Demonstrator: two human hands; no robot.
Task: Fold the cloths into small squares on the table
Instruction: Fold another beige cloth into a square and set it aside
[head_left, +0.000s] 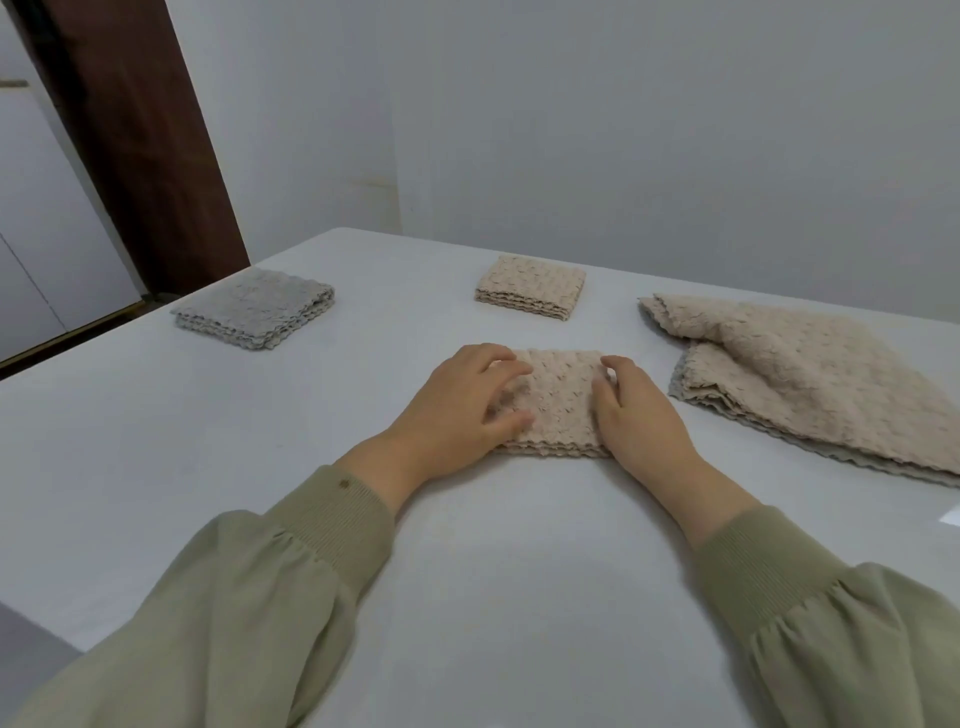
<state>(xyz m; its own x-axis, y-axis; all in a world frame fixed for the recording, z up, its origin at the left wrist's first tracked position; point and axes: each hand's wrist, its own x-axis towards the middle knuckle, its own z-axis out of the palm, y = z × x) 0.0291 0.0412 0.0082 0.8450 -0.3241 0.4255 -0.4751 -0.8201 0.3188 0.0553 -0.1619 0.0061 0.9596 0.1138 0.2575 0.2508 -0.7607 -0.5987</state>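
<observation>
- Both forearms, in olive sleeves, reach forward and converge; the wrists lie low, close to the surface (509, 571).
- The left hand (467, 410) rests palm-down on the left half of the folded beige cloth (561, 395), fingers spread and lightly bent, pressing rather than gripping.
- The right hand (639, 415) lies along the cloth's right edge, thumb and bent fingertips on top, nothing pinched as far as I can see.
- The cloth sits between the hands, a layered square. It looks soft, light and springy, likely to puff open. Flat pressure on top or a pinch through all the edge layers should suit it.
- Right of the right hand lie loose beige cloths (810, 374), unfolded and limp.
- Beyond the hands sits a beige square (530, 286), and far left a grey square (254, 312).
</observation>
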